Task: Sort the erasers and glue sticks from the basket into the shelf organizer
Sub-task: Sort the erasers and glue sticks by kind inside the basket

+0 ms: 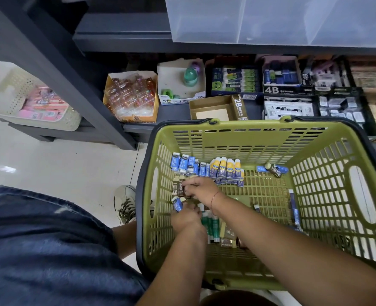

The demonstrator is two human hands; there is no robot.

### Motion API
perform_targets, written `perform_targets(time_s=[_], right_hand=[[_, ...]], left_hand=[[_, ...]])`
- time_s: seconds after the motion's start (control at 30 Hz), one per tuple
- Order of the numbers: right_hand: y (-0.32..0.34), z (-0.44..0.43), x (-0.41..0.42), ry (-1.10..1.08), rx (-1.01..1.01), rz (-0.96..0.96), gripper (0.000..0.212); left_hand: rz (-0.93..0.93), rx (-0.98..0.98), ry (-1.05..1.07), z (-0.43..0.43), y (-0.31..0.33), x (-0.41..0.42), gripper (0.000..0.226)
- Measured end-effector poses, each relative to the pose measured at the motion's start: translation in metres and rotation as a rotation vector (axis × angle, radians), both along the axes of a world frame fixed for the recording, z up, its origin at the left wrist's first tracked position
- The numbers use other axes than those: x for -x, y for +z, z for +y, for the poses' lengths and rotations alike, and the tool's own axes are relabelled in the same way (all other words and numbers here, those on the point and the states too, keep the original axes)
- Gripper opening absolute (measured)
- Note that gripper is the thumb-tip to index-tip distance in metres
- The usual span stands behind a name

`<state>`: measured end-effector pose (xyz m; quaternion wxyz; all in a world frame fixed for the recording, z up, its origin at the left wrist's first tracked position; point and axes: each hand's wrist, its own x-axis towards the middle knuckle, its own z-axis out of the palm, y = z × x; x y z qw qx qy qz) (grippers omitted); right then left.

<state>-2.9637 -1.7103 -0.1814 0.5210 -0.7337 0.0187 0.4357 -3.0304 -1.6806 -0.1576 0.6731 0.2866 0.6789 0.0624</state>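
Left hand [187,219] gripping a blue eraser [178,204], right hand [201,188] pinching brown 2B erasers [176,188], both inside the green basket [248,130]

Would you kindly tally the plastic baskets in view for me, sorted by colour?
Green basket: 1
Cream basket: 1
Total: 2
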Motion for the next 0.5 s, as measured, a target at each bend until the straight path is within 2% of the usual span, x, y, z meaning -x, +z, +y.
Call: perform_targets(time_s=[0.17, 0.23, 0.4, 0.5], right_hand=[[0.003, -0.023, -0.009, 0.106, 0.061, 0.091, 0.022], [0.007, -0.033, -0.014, 0.137, 0.071, 0.141, 0.014], [0.014, -0.049, -0.027, 0.15, 0.043, 0.233, 0.004], [0.011, -0.053, -0.03, 0.148, 0.057, 0.171, 0.017]], left_hand=[[-0.046, 0.085, -0.112, -0.005, 0.003, -0.002, 0.01], [-0.099, 0.125, -0.128, -0.006, 0.005, -0.004, 0.013], [-0.166, 0.117, -0.171, -0.005, 0.01, -0.01, 0.035], [-0.174, 0.16, -0.193, -0.007, 0.006, -0.009, 0.037]])
